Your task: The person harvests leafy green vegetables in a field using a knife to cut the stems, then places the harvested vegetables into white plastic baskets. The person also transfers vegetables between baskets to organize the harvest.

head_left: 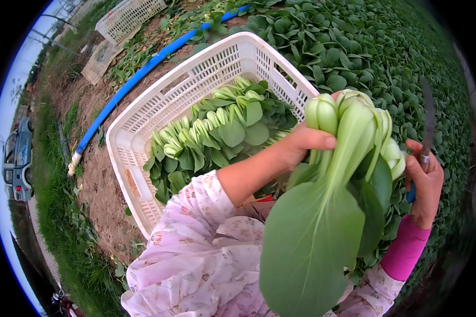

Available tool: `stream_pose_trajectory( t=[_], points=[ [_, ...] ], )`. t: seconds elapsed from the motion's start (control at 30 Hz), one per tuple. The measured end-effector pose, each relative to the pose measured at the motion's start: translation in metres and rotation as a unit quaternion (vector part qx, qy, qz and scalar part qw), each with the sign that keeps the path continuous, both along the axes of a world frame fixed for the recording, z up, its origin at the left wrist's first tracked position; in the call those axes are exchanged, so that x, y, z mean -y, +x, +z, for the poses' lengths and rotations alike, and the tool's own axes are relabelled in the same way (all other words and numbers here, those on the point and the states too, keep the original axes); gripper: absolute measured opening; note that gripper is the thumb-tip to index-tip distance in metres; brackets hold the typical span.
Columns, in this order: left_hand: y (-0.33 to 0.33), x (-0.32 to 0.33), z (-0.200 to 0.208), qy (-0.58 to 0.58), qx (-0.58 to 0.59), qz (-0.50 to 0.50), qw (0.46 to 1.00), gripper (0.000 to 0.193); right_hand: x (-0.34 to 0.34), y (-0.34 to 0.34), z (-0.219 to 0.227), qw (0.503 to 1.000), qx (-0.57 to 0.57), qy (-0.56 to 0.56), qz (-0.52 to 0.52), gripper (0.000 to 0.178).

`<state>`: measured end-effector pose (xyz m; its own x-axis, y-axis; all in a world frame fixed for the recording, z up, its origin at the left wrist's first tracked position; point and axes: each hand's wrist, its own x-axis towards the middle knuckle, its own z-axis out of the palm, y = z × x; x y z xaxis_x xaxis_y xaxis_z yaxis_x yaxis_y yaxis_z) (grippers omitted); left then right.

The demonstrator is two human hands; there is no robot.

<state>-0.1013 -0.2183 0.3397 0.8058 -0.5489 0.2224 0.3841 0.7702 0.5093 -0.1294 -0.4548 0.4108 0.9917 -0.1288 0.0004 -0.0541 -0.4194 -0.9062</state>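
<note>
Left hand [301, 145]: right of frame centre, forearm in a pale floral sleeve [206, 248] rising from the lower edge. Grip closed around a bunch of bok choy [349, 158], thumb across the pale stalk bases. The bunch is held base-up, its white-green bulbs toward the upper right and its broad green leaves hanging down to the lower centre of the frame, close to the camera.

Right hand [426, 182]: right side of the frame, wrist in a pink cuff [407, 248]. Grip clenched on a knife [427, 127] with a blue handle partly hidden in the fist; the dark blade points up toward the upper right. The hand sits just beside the bunch, on its right; whether the two touch cannot be told.

White plastic crate [143, 116]: slotted walls, centre to upper left of the frame, standing on bare soil [98, 185]. Partly filled with cut bok choy [222, 132] laid in rows, stalk ends pointing toward the upper part of the frame.

Bed of growing bok choy [365, 47]: dense green plants filling the upper right and right side.

Blue hose [137, 74]: runs diagonally across the soil from the upper centre to the left.

2nd white crate [127, 16]: upper left, well apart from the 1st.

Grass strip [53, 211] and grey vehicle [17, 158]: far left edge.
</note>
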Motion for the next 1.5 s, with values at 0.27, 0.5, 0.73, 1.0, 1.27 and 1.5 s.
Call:
stream_pose_trajectory(
  t=[0.27,0.5,0.73,1.0,1.27,1.5],
  points=[
    [-0.023,-0.087,-0.001,0.194,0.003,0.155,0.969,0.069,-0.005,0.016,-0.016,0.979,0.087,-0.174,-0.054,0.026],
    [-0.071,-0.257,0.005,0.542,-0.107,0.339,0.762,0.064,0.134,-0.014,-0.064,0.937,-0.010,-0.326,-0.121,0.029],
    [-0.103,-0.297,-0.140,0.827,-0.269,0.181,0.460,0.115,0.189,-0.071,-0.111,0.900,-0.104,-0.361,-0.220,0.037],
    [-0.100,-0.241,-0.220,0.798,-0.350,0.226,0.436,0.109,0.202,-0.128,-0.134,0.872,-0.149,-0.375,-0.277,0.039],
    [-0.093,-0.247,-0.232,0.828,-0.356,0.144,0.409,0.114,0.191,-0.159,-0.155,0.854,-0.207,-0.379,-0.291,0.036],
    [-0.011,-0.261,-0.128,0.960,-0.045,-0.073,0.268,0.074,0.224,-0.204,-0.143,0.847,-0.169,-0.327,-0.382,0.042]
  ],
)
